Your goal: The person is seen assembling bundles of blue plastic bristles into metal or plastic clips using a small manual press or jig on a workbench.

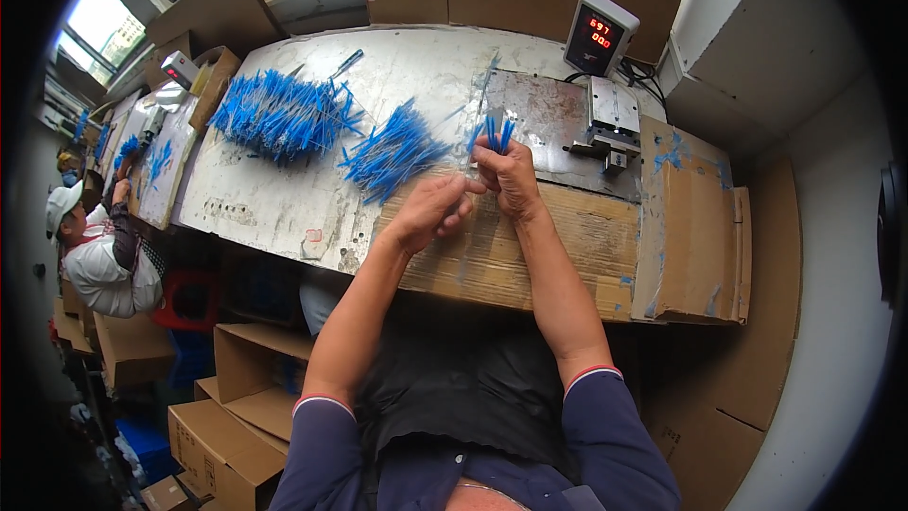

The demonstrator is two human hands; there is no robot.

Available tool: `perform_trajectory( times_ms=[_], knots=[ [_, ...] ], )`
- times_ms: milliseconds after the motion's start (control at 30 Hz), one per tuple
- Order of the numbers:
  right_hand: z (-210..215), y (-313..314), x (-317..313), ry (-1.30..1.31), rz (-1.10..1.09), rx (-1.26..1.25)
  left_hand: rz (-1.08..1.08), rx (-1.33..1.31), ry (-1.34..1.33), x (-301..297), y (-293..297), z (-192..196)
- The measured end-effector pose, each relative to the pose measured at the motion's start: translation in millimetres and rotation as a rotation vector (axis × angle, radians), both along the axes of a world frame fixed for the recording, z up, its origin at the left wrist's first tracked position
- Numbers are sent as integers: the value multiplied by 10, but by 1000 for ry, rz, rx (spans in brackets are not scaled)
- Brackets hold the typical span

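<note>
My right hand (511, 177) is closed around a few thin strips with blue ends (501, 131), which stick up above the fingers. Just to its left, my left hand (431, 212) has its fingers curled in a pinch, thumb and forefinger by the right fingers; what they hold, if anything, is too small to make out. Beyond the left hand lies a loose pile of slim, pale, blue-ended strips (392, 151). A larger heap of the same strips (284, 114) is farther left on the worn white table (246, 194).
Flat cardboard (577, 237) covers the table's front edge. At the right stand a metal fixture (610, 118) and a box with a red digital display (599, 35). A screwdriver (347, 63) lies behind the heap. Another person (104, 251) works at the far left.
</note>
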State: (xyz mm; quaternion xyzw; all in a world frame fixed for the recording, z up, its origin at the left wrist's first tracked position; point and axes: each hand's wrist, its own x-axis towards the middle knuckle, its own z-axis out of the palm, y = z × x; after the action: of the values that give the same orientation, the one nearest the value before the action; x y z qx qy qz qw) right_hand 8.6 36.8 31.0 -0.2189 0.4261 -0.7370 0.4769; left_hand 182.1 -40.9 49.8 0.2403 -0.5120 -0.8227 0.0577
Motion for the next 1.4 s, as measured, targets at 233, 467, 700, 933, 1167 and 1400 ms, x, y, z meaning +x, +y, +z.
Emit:
perform_trajectory(
  times_ms=[233, 467, 700, 933, 1167, 1400],
  knots=[
    [3, -57, 120, -15, -140, 19, -13, -270, -105, 7, -37, 177],
    [97, -48, 150, 65, -170, 15, 57, -406, -125, 32, -94, 147],
    [44, -75, 224, 238, -164, 65, 307, -764, -141, -131, -14, -88],
    [22, -79, 163, 9, -168, 14, 465, -472, -103, -185, -67, -159],
    [-40, -91, 134, 0, -66, 58, 434, -152, 10, -236, -40, -99],
    [9, -36, 25, -68, -165, 30, 792, -383, 4, -266, -77, -148]
  ],
)
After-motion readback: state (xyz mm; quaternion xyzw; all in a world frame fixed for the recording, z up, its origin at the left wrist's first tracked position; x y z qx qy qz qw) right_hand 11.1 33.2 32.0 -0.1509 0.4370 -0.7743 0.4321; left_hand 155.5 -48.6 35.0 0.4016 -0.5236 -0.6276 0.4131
